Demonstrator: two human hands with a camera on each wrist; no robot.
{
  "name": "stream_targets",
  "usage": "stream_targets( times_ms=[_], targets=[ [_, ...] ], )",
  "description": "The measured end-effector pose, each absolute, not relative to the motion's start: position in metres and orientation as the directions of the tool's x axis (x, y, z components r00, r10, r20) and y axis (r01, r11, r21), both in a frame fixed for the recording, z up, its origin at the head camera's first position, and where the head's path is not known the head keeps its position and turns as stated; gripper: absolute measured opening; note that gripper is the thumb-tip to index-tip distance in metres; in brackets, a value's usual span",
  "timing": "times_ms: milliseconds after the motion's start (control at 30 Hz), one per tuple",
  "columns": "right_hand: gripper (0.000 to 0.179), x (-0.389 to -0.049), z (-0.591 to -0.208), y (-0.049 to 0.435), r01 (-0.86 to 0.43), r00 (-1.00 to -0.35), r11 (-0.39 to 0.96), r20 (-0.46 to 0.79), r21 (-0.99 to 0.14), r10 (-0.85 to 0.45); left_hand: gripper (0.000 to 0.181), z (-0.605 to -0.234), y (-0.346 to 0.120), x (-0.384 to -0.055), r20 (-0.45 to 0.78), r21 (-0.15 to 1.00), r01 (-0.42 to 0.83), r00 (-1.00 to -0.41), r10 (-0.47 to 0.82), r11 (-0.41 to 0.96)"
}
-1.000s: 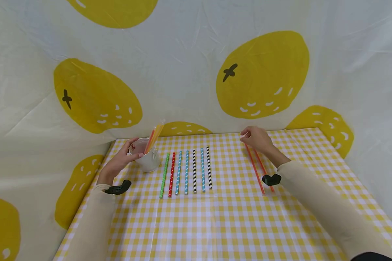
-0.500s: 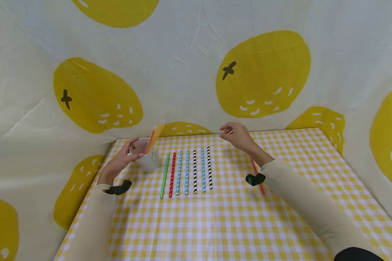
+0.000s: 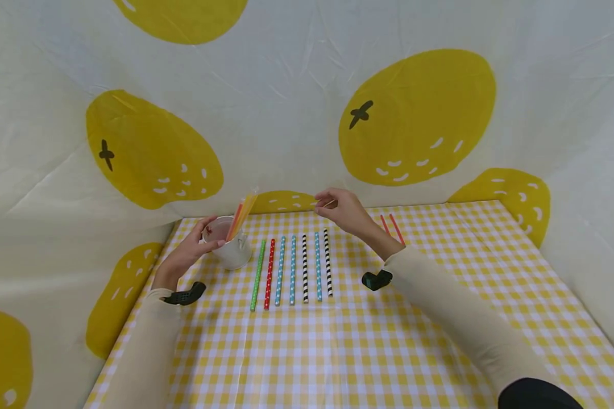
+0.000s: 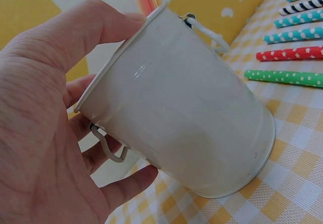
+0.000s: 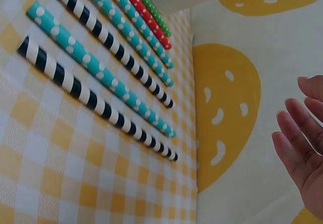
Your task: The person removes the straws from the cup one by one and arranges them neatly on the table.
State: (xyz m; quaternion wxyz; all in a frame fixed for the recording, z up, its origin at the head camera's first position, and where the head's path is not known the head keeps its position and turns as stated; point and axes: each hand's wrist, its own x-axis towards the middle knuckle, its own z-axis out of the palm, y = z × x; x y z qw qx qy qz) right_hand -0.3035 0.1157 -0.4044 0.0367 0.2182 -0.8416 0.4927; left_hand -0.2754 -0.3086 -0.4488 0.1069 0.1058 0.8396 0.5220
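A small white metal bucket (image 3: 237, 255) stands at the left, its rim held between the thumb and fingers of my left hand (image 3: 185, 254). Inside it lean yellow and orange-red straws (image 3: 243, 213) in clear wrapping. My right hand (image 3: 345, 211) hovers over the far end of the straw row, and no thing shows between its loosely bent fingers in the right wrist view. The row holds a green dotted straw (image 3: 258, 278), a red one with white stars (image 3: 269, 278), several blue dotted straws (image 3: 293, 272) and black-and-white striped straws (image 3: 328, 264).
Two plain red straws (image 3: 397, 228) lie on the right, partly hidden behind my right forearm. A yellow checked cloth (image 3: 297, 352) covers the table. Directly behind its far edge hangs a white curtain (image 3: 286, 113) with big yellow fruit prints.
My right hand has moved left, from the far ends of the plain red straws to above the striped end of the row. The left hand and bucket have stayed put.
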Motion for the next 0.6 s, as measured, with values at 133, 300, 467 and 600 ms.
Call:
stream_targets(
  times_ms=[133, 300, 467, 600],
  targets=[
    [0.028, -0.304, -0.403, 0.101, -0.434, -0.884, 0.390, 0.301, -0.812, -0.358, 0.088, -0.448, -0.308, -0.274, -0.069, 0.900, 0.066, -0.954, 0.290, 0.430],
    [0.028, -0.301, -0.402, 0.086, -0.451, -0.869, 0.352, 0.314, -0.820, -0.382, 0.087, -0.448, -0.308, -0.275, -0.069, 0.901, 0.065, -0.955, 0.289, 0.430],
    [0.029, -0.300, -0.402, 0.071, -0.457, -0.859, 0.323, 0.317, -0.829, -0.403, 0.085, -0.449, -0.308, -0.277, -0.069, 0.903, 0.061, -0.956, 0.284, 0.426],
    [0.027, -0.299, -0.402, 0.059, -0.453, -0.858, 0.326, 0.307, -0.830, -0.411, 0.085, -0.448, -0.308, -0.276, -0.071, 0.903, 0.058, -0.957, 0.281, 0.425]
  ],
)
